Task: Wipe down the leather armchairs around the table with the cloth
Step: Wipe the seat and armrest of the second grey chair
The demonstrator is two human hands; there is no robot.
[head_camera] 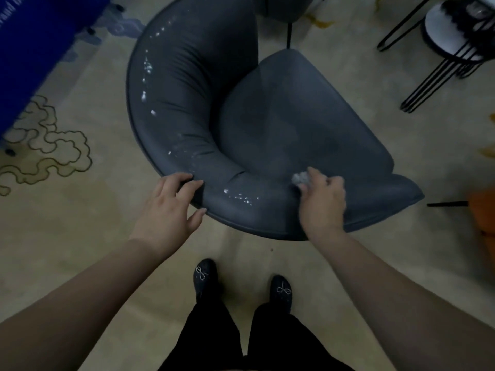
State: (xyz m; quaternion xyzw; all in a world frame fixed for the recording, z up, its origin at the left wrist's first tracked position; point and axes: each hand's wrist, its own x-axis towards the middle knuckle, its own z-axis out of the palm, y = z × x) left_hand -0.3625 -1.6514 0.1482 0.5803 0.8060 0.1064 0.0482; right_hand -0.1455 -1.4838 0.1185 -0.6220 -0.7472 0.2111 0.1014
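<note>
A dark grey leather armchair with a curved back stands just in front of me, seen from above and behind. White flecks dot the top of its backrest. My left hand rests on the backrest's outer rim, fingers spread over the edge. My right hand is closed on a small pale cloth and presses it onto the backrest near the right arm. Most of the cloth is hidden under my fingers.
A round side table on black wire legs stands at the upper right. Blue furniture fills the upper left. An orange object sits at the right edge. Patterned beige carpet lies underfoot, with my feet behind the chair.
</note>
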